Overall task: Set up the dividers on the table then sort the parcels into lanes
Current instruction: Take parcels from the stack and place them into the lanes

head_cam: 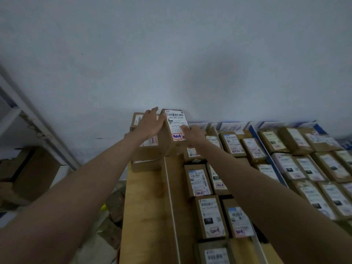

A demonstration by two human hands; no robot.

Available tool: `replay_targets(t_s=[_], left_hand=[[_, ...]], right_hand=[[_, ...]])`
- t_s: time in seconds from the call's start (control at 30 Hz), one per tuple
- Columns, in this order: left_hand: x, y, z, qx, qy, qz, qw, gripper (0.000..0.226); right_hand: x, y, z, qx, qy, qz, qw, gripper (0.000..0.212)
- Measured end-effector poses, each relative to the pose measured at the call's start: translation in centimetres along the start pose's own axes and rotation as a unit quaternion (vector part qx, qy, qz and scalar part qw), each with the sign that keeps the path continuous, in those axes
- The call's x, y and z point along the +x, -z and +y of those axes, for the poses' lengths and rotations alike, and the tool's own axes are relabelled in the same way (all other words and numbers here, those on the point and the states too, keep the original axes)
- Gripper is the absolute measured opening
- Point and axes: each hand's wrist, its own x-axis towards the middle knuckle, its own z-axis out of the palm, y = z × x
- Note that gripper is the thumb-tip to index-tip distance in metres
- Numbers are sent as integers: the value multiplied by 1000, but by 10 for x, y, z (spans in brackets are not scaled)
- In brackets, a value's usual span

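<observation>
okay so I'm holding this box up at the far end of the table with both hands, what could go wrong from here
The box is only pressed between your left hand and right hand, at full reach, so it might slip.

It sits by the stack of boxes at the table's left edge; a nudge could tip them off.

Wooden desk [144, 206], bare strip along left edge. White divider [171, 202] runs lengthwise, near edge toward wall. Blue divider [266, 153] further right, also lengthwise. Between them: brown labelled parcels [209, 216] in rows, lying flat, touching or just beside one another. Right of blue divider: more labelled parcels [308, 168], packed close. Far left corner: stacked boxes [146, 149] against wall. Paper lane signs [232, 127] propped along far edge.
</observation>
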Motion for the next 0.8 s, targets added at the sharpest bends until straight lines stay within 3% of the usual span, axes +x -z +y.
replay_targets(t_s=[0.13, 0.3, 0.5, 0.7, 0.8], left_hand=[[-49, -20, -1, 153, -51, -13, 987, 56], [-96, -59, -11, 244, -57, -50, 967, 57], [-157, -103, -3, 258, -63, -70, 961, 54], [-227, -147, 15, 263, -32, -60, 962, 58], [-263, -171, 27, 282, -29, -60, 957, 58]], right_hand=[[-37, 23, 30, -40, -4, 29, 999, 37], [-74, 46, 83, -30, -34, 51, 998, 31], [-118, 74, 155, -10, -80, 82, 993, 30], [-163, 108, 221, -29, -71, 88, 993, 43], [-193, 126, 254, -57, -47, 77, 994, 33]])
